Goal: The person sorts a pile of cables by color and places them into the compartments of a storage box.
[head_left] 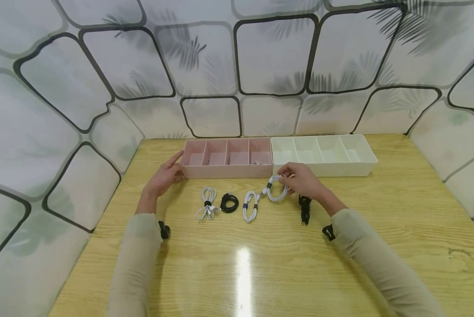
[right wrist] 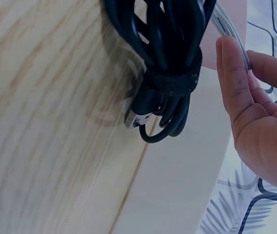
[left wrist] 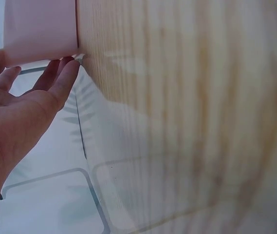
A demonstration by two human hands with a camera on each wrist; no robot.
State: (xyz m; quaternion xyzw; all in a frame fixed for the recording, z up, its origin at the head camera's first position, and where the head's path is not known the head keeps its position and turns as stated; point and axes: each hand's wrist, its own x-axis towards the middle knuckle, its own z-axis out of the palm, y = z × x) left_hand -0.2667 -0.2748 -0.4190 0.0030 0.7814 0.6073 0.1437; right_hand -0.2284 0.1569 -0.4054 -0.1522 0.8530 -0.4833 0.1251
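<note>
A coiled white cable (head_left: 275,198) with a dark strap hangs from my right hand (head_left: 301,179), pinched between thumb and fingers just in front of the boxes. In the right wrist view the same pinch shows on the white cable (right wrist: 230,30). My left hand (head_left: 166,175) touches the left end of the pink divided box (head_left: 225,172), its fingers fairly straight against the end wall. The left wrist view shows the fingertips at the corner of the pink box (left wrist: 41,34). Something small and white lies in the pink box's rightmost compartment, too small to identify.
On the wooden table (head_left: 197,264) lie a white cable bundle (head_left: 208,203), a coiled black cable (head_left: 229,203), a white cable loop (head_left: 250,207) and a black cable bundle (head_left: 305,208), below my right wrist. A white divided box (head_left: 328,170) adjoins the pink one. Patterned cloth (head_left: 209,61) hangs behind.
</note>
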